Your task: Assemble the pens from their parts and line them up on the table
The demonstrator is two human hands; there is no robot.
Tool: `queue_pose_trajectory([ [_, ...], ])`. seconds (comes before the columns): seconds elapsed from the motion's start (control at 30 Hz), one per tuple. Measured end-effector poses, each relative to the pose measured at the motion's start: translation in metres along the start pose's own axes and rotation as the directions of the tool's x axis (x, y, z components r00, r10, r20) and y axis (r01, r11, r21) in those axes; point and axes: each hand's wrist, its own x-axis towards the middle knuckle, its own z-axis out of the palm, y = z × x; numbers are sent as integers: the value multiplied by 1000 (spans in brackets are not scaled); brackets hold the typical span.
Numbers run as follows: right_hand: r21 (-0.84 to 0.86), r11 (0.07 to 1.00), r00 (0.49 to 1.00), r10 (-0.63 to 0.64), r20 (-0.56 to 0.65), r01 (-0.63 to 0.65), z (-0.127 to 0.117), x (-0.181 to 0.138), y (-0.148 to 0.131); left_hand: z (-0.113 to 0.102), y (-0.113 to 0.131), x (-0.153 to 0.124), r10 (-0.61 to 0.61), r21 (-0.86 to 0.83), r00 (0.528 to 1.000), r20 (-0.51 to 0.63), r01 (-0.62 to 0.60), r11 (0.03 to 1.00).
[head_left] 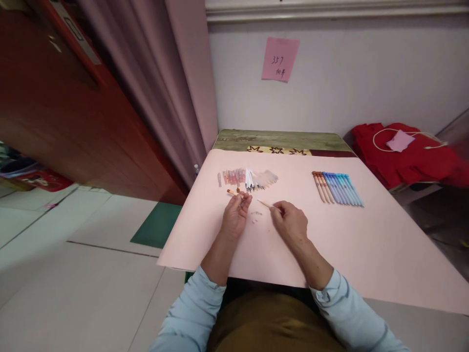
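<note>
My left hand, palm partly up with fingers curled, pinches a small orange-brown pen part. My right hand is closed on a slim pale pen barrel, whose narrow end points left toward my left hand; the two pieces are apart. Just beyond my left hand lie several patterned pen pieces, thin white refills with dark tips, and translucent pen parts. Small pale bits rest between my hands. To the right, whole-looking pens lie in a row, brown through blue.
Pale pink paper covers the table, with a green wooden strip at its back edge. A red cloth with a white cable lies at right. A curtain and a reddish-brown door stand at left.
</note>
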Motion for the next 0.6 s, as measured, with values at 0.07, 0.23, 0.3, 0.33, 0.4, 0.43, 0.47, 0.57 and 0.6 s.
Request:
queue_pose_trajectory([
  [0.07,57,997,999,48,-7,-48,1,0,1,2,-2,-4,4,64,999,46,-7,998],
  [0.23,374,921,984,154,-86,-112,7,1,6,9,-13,-9,23,225,989,146,-56,973],
  [0.3,445,891,982,153,-107,-91,8,1,6,11,-17,-9,4,206,991,131,-32,978],
  [0.33,451,888,983,151,-103,-89,7,1,5,12,-17,-8,1,184,993,121,-23,983],
  [0.4,386,916,986,149,-73,-110,5,0,2,11,-17,-6,-3,134,994,112,-12,991],
  [0.43,317,940,988,147,-52,-123,3,0,1,10,-16,-5,-7,112,994,112,-5,994],
  [0.47,233,964,990,138,-35,-127,1,-1,-1,9,-15,-4,-12,94,993,114,2,996],
  [0.57,0,999,999,46,-22,-46,-1,0,-2,7,-13,-4,-21,78,993,113,12,997],
  [0.6,-47,999,1000,4,-19,-5,0,0,-2,7,-12,-4,-15,77,994,110,7,997],
])
